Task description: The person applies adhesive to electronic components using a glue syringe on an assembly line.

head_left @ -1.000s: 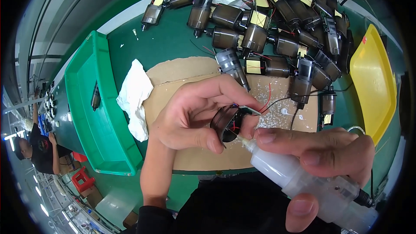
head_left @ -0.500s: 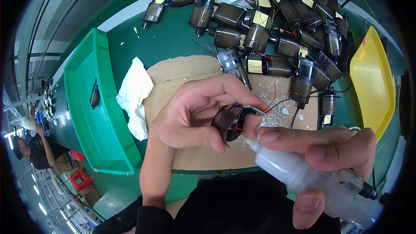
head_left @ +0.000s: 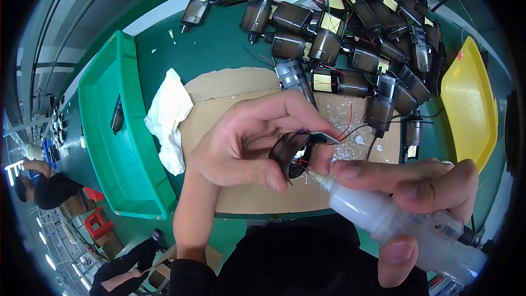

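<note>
My left hand (head_left: 233,145) holds a dark, see-through cylindrical housing (head_left: 286,152) above the cardboard, thumb below and fingers curled round the far side. A small circuit board (head_left: 324,137) with a red and a black wire sticks out of its right side. My right hand (head_left: 424,189) grips a translucent white dispenser bottle (head_left: 359,205), slanted down to the right, with a dark hose fitting. Its thin nozzle (head_left: 318,177) points at the housing's open end; whether the tip touches inside is too small to tell.
Many similar dark housings (head_left: 326,49) with wires are heaped at the back right. A green tray (head_left: 127,126) and white cloth (head_left: 171,112) are on the left, a yellow tray (head_left: 471,104) on the right. White specks litter the cardboard (head_left: 246,200). Other people (head_left: 52,189) are at far left.
The nozzle and bottle have shifted slightly right and down, still close to the housing's open end. Both hands keep their grips. Another person's arm and leg have appeared at lower left.
</note>
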Motion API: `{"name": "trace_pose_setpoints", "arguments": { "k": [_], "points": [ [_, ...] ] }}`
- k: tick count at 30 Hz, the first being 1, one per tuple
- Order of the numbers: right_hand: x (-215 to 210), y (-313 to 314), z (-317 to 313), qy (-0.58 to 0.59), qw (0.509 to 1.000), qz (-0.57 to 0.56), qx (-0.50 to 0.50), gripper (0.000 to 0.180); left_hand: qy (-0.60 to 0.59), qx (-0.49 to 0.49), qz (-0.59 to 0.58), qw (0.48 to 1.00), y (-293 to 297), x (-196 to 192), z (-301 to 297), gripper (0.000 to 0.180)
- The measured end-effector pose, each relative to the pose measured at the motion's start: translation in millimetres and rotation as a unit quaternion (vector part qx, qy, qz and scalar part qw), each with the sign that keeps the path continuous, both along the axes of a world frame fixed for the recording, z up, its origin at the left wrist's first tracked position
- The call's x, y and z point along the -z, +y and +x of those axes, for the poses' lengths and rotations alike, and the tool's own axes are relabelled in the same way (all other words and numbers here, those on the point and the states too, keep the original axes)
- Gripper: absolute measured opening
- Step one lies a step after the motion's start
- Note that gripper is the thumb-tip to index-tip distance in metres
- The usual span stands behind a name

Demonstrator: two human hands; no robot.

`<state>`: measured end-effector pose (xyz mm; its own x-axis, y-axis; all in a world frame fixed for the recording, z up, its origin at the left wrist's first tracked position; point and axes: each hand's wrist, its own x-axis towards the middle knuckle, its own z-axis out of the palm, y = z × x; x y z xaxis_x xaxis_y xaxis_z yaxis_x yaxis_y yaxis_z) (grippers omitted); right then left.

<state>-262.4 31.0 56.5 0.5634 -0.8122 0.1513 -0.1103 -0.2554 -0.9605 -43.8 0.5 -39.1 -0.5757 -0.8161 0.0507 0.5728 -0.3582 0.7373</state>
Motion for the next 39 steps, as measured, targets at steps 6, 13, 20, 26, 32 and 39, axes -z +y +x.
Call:
{"name": "trace_pose_setpoints", "arguments": {
  "k": [6,13,20,26,32,39],
  "points": [
    [-4,0,0,0.015,1.000,0.026,-0.006,0.035,0.066,0.085,-0.111,0.988,-4,9,5,0.065],
    [-2,2,-2,-0.001,0.999,0.039,-0.004,0.035,0.033,0.058,-0.071,0.995,-7,11,5,0.061],
    [4,12,12,-0.091,0.988,0.093,0.087,0.039,0.075,0.099,-0.093,0.988,-7,10,13,0.059],
    [15,26,21,-0.177,0.961,-0.034,0.210,0.045,0.033,0.079,-0.057,0.995,-6,-13,18,0.061],
    [23,25,27,-0.032,0.965,-0.005,0.261,0.036,-0.405,-0.267,-0.284,0.827,16,-58,65,0.042],
    [72,26,10,0.079,0.979,0.109,0.154,0.020,-0.691,-0.419,-0.189,0.558,72,-60,153,0.038]
  ]
}}
